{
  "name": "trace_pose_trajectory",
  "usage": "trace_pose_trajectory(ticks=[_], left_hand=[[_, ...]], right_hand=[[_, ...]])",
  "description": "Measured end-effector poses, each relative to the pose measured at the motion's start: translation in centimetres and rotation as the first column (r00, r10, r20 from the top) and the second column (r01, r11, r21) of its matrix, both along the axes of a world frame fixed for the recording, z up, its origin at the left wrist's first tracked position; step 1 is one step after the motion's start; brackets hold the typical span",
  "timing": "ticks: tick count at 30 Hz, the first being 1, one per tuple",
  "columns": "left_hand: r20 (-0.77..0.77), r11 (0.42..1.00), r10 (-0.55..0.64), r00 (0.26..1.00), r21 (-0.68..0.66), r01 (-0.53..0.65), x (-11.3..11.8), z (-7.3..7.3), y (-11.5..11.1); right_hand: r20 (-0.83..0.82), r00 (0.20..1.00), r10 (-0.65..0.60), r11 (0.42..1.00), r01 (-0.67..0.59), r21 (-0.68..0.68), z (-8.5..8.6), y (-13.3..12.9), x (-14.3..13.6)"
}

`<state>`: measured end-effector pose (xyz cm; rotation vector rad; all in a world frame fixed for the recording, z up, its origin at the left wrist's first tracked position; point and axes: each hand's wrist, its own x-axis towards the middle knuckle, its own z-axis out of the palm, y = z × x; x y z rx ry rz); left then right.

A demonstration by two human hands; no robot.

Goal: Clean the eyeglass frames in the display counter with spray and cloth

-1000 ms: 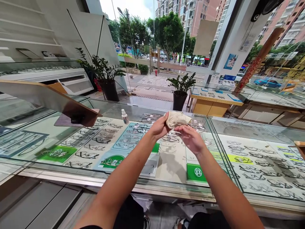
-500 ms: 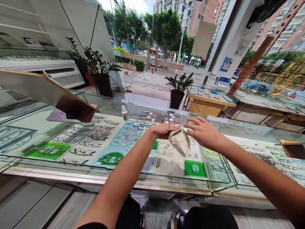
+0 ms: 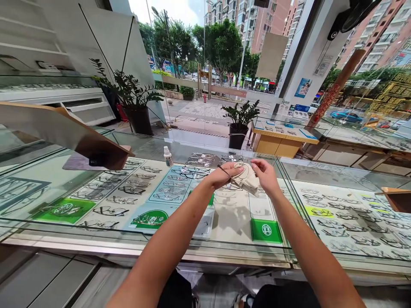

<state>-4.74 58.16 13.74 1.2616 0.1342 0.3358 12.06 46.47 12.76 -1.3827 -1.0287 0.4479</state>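
My left hand (image 3: 223, 174) is closed on a pair of thin-framed glasses and a beige cloth (image 3: 246, 180), above the glass display counter. One dark temple of the glasses (image 3: 224, 172) sticks out past the fingers toward the upper left. Just right of the cloth is my right hand (image 3: 263, 172), its fingers curled with thumb and forefinger near each other. Whether the right fingers touch the cloth's edge or pinch anything is too small to tell.
Rows of glasses lie under the counter's glass (image 3: 224, 246). On top stand a small white spray bottle (image 3: 168, 156) and, at left, a brown-edged mirror or panel (image 3: 96, 145). A potted plant (image 3: 238, 128) is beyond the counter.
My right hand has turned and its fingers have curled. The cloth is more bunched and hangs less low. The glasses' temple has tilted from upright toward the left.
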Motion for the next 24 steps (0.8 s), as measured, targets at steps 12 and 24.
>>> trace_pose_trajectory(ticks=[12, 24], left_hand=[[-0.031, 0.998, 0.010, 0.999, 0.060, -0.008, 1.4, -2.3, -0.1], [-0.053, 0.999, 0.025, 0.998, 0.033, -0.023, 1.9, -2.6, -1.3]], right_hand=[[-0.454, 0.867, 0.207, 0.977, -0.207, 0.051, -2.9, 0.7, 0.4], [-0.471, 0.855, 0.217, 0.974, -0.220, 0.050, -2.3, 0.2, 0.9]])
